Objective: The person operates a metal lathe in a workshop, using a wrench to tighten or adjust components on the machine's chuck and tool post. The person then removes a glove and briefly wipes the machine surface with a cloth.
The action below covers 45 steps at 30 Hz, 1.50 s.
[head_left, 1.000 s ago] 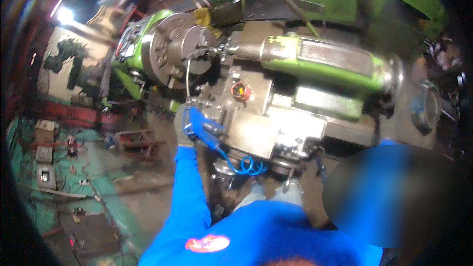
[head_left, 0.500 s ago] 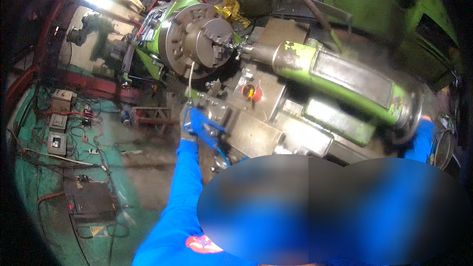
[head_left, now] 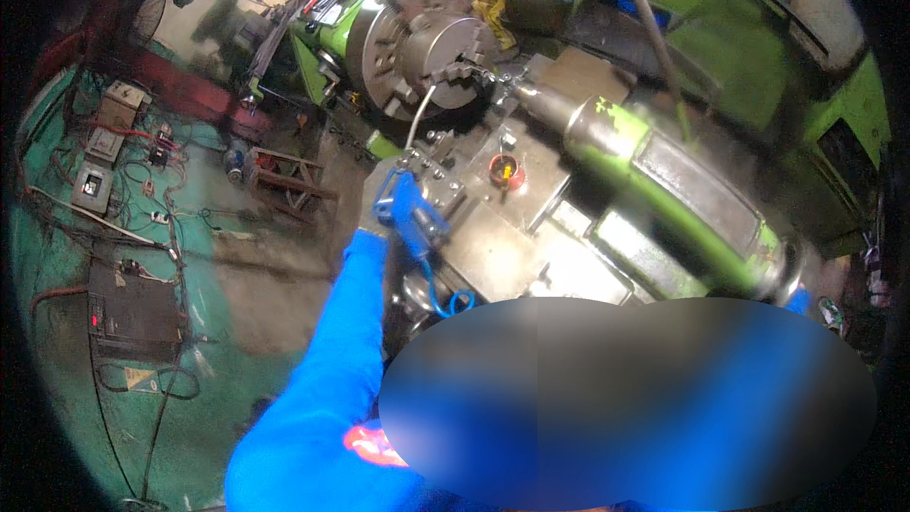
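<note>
My left hand is closed on a blue air blow gun. A long pale nozzle tube runs from the gun toward the jaws of the lathe chuck. Below the gun hangs a blue coiled hose. At the far right, a bit of my right sleeve shows beside the tailstock handwheel; a blurred patch covers the rest of that arm, and the hand cannot be made out. The green tailstock points its quill at the chuck, with a small metal piece between them.
A round red container with something yellow in it sits on the carriage. Yellow cloth or plastic lies behind the chuck. On the green floor at left are electrical boxes, cables and a dark case. A metal frame stands nearby.
The view has shifted, so the lathe sits further right and lower. My left hand still holds the blow gun, its nozzle toward the chuck. Less of my right arm shows by the handwheel.
</note>
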Tool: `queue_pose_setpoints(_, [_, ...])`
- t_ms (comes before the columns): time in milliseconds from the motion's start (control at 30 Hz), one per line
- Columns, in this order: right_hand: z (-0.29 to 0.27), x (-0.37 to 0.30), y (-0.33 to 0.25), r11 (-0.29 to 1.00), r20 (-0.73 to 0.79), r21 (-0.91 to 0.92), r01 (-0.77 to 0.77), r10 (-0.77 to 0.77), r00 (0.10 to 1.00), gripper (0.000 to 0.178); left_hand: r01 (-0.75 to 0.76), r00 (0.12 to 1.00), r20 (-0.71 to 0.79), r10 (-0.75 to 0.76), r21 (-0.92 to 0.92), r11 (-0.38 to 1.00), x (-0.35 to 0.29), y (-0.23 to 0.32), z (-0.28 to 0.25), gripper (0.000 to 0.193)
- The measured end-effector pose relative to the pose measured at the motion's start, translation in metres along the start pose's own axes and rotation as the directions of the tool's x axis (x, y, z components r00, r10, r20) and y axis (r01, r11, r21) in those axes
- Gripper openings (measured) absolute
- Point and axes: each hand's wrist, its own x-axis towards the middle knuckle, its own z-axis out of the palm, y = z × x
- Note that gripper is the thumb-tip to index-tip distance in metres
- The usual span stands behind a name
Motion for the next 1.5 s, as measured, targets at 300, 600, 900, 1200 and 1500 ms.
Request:
queue_pose_setpoints(300, [-0.028,-0.264,0.029,0.977,0.055,0.182,-0.114,0.105,0.993,0.047,-0.221,0.966,-0.151,0.209,-0.069,0.973,-0.015,-0.016,-0.001,0.023])
queue_pose_setpoints(600, [-0.040,-0.489,-0.110,0.927,0.101,0.373,-0.035,-0.004,0.995,0.047,-0.424,0.902,-0.218,0.372,-0.294,0.857,-0.020,-0.036,-0.004,0.035])
queue_pose_setpoints(900, [-0.157,-0.526,-0.324,0.744,-0.177,0.635,0.210,-0.124,0.976,0.033,-0.398,0.861,-0.503,0.074,-0.576,0.714,-0.121,-0.099,-0.014,0.035])
queue_pose_setpoints(1200, [-0.197,-0.525,-0.499,0.355,-0.277,0.858,0.371,-0.289,0.916,0.031,0.210,0.533,0.843,-0.069,-0.053,0.976,-0.197,-0.313,0.089,0.058])
queue_pose_setpoints(1500, [-0.161,-0.471,-0.641,0.455,-0.322,0.693,0.559,-0.498,0.805,0.030,0.391,0.354,0.904,-0.240,0.090,0.916,-0.201,-0.434,0.115,0.066])
